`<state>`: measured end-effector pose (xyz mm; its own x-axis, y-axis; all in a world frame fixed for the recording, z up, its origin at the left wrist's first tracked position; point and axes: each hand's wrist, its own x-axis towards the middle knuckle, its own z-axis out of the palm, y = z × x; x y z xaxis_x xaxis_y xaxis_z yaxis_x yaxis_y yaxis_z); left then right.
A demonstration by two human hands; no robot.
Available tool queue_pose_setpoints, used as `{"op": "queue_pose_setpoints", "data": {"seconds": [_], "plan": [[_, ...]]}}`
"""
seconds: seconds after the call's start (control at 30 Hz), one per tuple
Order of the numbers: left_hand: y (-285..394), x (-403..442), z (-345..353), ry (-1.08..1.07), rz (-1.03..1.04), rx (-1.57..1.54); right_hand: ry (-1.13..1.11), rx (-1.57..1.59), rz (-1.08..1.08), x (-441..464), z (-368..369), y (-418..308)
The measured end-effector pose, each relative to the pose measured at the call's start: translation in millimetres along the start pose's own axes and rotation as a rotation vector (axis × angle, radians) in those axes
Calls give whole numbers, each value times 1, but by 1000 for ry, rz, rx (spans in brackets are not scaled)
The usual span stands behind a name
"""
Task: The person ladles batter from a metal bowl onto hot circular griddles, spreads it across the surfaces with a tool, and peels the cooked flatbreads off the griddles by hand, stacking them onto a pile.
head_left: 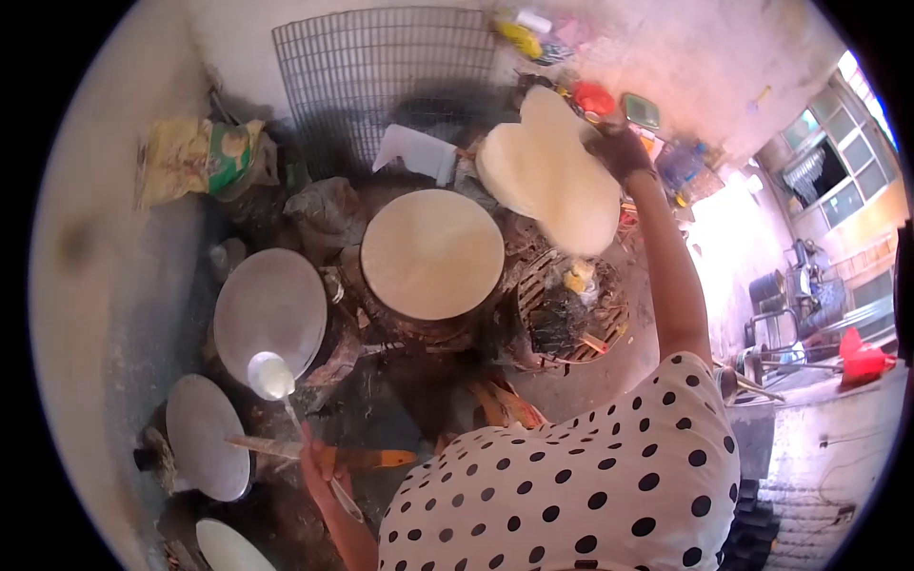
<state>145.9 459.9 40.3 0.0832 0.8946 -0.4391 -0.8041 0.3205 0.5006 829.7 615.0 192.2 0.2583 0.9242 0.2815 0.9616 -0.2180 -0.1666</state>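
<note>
My left hand (328,466) is closed around the handle of a ladle (272,377) with white batter in its bowl, and a flat wooden spatula (367,459) crosses the same hand. The ladle's bowl hangs over the lower edge of a round grey griddle (269,305). At the upper right, my right hand (624,152), dark and gloved-looking, grips the edge of a large pale flatbread (552,171) that has several rounded lobes. A round griddle covered by a pale sheet of batter (432,254) sits in the middle.
Another grey griddle (207,437) stands at the lower left, with a pale round one (231,547) below it. A slatted basket (571,314) sits right of the middle. A wire rack (381,81) leans on the wall. A yellow-green sack (205,157) is at the left.
</note>
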Motion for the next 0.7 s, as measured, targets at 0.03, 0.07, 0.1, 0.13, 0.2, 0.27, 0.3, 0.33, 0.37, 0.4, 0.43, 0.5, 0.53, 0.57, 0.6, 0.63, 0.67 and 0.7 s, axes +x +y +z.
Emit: {"op": "queue_pose_setpoints", "data": {"seconds": [0.03,0.07,0.1,0.13,0.2,0.27,0.3,0.33,0.37,0.4,0.43,0.5,0.53,0.57,0.6,0.63,0.67,0.7], "plan": [[-13,11,15,-46,-30,-17,12,-186,7,9,-6,-16],[-26,22,31,-89,-58,-36,65,-390,5,28,12,-5],[-41,31,49,-59,-65,-16,149,-514,-97,35,33,5],[-55,37,62,-54,-55,-13,285,-426,-160,45,62,15],[-86,52,90,-52,-59,-9,291,-344,23,62,130,43],[-113,61,109,-33,-44,15,394,-358,-67,49,170,46],[-127,63,122,0,-43,11,359,-440,-186,46,196,60],[-136,64,131,35,-42,9,336,-477,-168,41,221,63],[-146,65,138,35,-36,23,233,-443,-181,37,247,70],[-155,64,143,57,-23,27,132,-413,-200,34,268,76],[-161,61,151,92,-23,36,119,-391,-218,30,284,77],[-173,53,161,148,-1,42,-50,-220,-183,30,306,76],[-176,48,162,152,8,29,-54,-202,-196,33,312,73],[-179,46,161,153,13,16,-85,-193,-158,37,314,69],[-182,41,160,163,25,18,-117,-187,-122,39,314,65],[-185,35,157,156,38,6,-121,-177,-135,40,316,65],[-189,28,151,152,59,-12,-147,-159,-79,44,317,63],[-192,21,148,176,92,-29,-174,-138,-42,48,315,49]]}}
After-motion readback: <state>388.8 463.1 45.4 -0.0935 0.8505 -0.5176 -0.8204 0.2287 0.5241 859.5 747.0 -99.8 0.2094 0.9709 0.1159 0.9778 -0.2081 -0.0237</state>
